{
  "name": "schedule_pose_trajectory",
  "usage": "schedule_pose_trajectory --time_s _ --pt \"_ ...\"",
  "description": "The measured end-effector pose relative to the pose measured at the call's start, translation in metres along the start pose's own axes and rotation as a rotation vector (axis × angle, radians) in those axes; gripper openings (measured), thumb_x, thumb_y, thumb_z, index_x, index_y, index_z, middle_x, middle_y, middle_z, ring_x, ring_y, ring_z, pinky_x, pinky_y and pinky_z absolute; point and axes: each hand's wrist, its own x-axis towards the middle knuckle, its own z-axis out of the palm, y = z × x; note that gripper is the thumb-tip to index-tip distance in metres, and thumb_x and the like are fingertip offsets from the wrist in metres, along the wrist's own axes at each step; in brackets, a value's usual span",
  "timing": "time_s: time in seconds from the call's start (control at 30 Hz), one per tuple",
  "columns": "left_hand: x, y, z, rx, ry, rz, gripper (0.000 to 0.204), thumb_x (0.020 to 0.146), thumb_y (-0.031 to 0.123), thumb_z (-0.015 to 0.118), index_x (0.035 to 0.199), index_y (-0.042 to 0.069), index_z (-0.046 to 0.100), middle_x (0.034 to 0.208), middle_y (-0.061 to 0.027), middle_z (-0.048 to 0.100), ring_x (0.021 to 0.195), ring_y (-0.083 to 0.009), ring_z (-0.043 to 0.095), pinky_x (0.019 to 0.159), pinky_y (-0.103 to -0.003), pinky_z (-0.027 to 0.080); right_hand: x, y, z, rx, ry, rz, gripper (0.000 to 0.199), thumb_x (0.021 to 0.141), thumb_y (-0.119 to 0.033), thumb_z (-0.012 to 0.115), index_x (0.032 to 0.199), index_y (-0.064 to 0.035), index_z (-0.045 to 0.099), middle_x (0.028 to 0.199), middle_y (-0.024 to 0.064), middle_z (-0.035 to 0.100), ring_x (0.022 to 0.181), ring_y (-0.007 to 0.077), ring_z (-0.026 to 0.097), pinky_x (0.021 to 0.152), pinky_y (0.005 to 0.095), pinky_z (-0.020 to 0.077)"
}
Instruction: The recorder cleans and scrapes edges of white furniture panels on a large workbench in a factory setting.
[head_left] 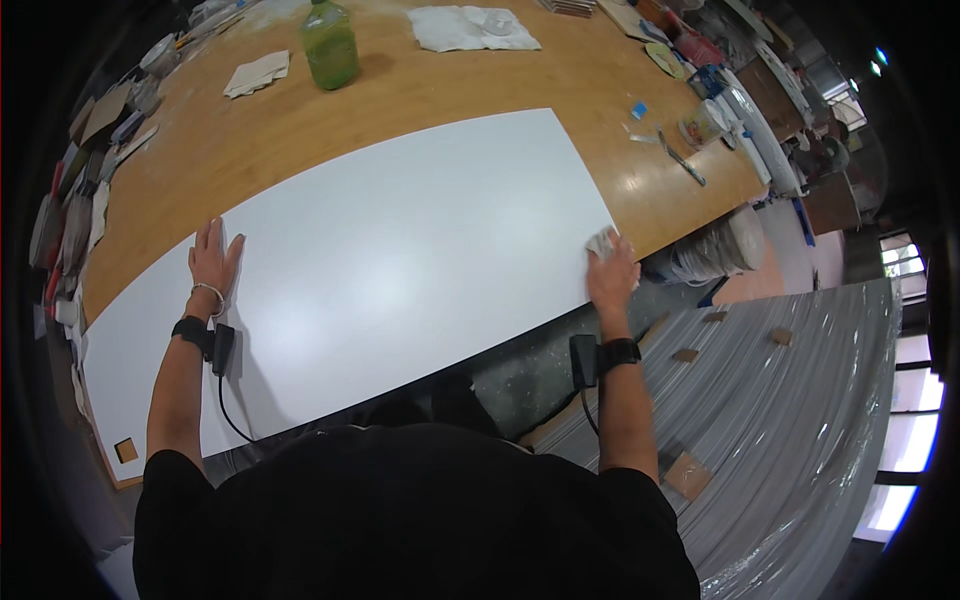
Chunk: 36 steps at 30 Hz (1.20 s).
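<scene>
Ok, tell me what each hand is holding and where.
The right hand grips a small crumpled cloth at the white panel's right edge. The left hand holds nothing; it lies flat on the panel.

Large white board (400, 240) lies flat; small, perhaps crumpled cloth (603, 243) at its edge.

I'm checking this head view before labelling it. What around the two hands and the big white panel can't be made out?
- Small pale cloth: mostly hidden under the right hand; the grip on it is unclear.
- Large white flat panel: its near edge is hidden by the person's black-shirted torso.
- Left hand: lies flat, so the palm is hidden.
- Clutter along the wooden table rim: too small and bent.
</scene>
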Motion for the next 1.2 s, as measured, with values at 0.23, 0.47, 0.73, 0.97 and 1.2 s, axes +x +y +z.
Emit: schedule_pose_trajectory --time_s 0.23,0.47,0.73,0.97,1.2 --pt "0.027 0.033 0.0 -0.007 -0.036 -0.133 0.066 0.079 0.053 0.051 0.124 0.007 0.042 0.131 -0.0166 0.037 0.125 -0.0301 0.032 0.104 -0.05 0.016 -0.112 -0.101 0.027 0.237 -0.079 -0.657 0.056 0.077 -0.018 0.057 0.129 -0.0087 0.041 0.132 0.0183 0.039 0.124 0.0338 0.035 0.104 0.0522 0.02" --pt "0.021 0.013 0.007 -0.063 0.013 -0.14 0.062 0.074 0.051 0.058 0.117 0.008 0.05 0.122 -0.0171 0.045 0.117 -0.0311 0.039 0.1 -0.046 0.022 -0.09 -0.067 0.009 0.104 -0.082 -0.58 0.066 0.072 -0.024 0.063 0.132 -0.0131 0.038 0.137 0.0118 0.035 0.126 0.0307 0.034 0.104 0.0527 0.0197" --pt "0.008 0.129 0.003 -0.129 0.019 0.021 0.058 0.073 0.05 0.059 0.115 0.011 0.052 0.116 -0.0158 0.047 0.113 -0.0315 0.039 0.097 -0.045 0.023 0.084 0.021 0.012 -0.063 0.124 0.116 0.056 0.079 -0.028 0.06 0.13 -0.0126 0.04 0.135 0.0151 0.037 0.125 0.0332 0.033 0.1 0.0534 0.0214" --pt "0.003 0.097 0.0 -0.175 0.072 -0.039 0.063 0.073 0.049 0.061 0.116 0.004 0.051 0.122 -0.0169 0.048 0.118 -0.0304 0.038 0.099 -0.043 0.025 -0.098 -0.245 0.044 0.483 -0.26 -1.208 0.06 0.069 -0.024 0.068 0.124 -0.0107 0.046 0.13 0.014 0.043 0.122 0.0303 0.038 0.101 0.0517 0.024" --pt "-0.127 -0.005 -0.038 -0.254 -0.108 -0.188 0.062 0.082 0.039 0.054 0.131 0.005 0.036 0.141 -0.0148 0.027 0.133 -0.029 0.019 0.108 -0.044 0.013 -0.071 -0.139 0.012 0.268 -0.33 -0.841 0.055 0.072 -0.014 0.063 0.124 -0.0089 0.046 0.13 0.0106 0.043 0.123 0.0308 0.035 0.101 0.0545 0.0167"
